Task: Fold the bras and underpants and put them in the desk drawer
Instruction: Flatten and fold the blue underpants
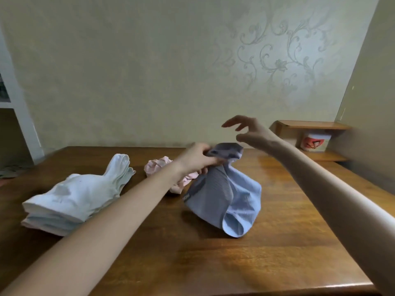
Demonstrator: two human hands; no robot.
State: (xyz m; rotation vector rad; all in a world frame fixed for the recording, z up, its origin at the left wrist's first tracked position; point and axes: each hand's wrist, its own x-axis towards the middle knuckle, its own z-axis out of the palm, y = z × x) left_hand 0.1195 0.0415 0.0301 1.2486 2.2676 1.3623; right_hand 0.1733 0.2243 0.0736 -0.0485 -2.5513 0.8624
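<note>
Light blue underpants (226, 199) with a grey waistband hang over the wooden desk (245, 263), their lower edge touching the top. My left hand (197, 158) grips the waistband at its top and holds the garment up. My right hand (248, 131) hovers just above and to the right of the waistband, fingers spread and loosely curved, holding nothing. A crumpled pink garment (159, 167) lies behind my left wrist. A stack of folded white garments (72, 199) sits on the left of the desk.
A wallpapered wall runs along the desk's far edge. At the right stands a low wooden shelf (312, 126) with a white tub (314, 142) under it. A white shelving unit (19, 116) is at the far left.
</note>
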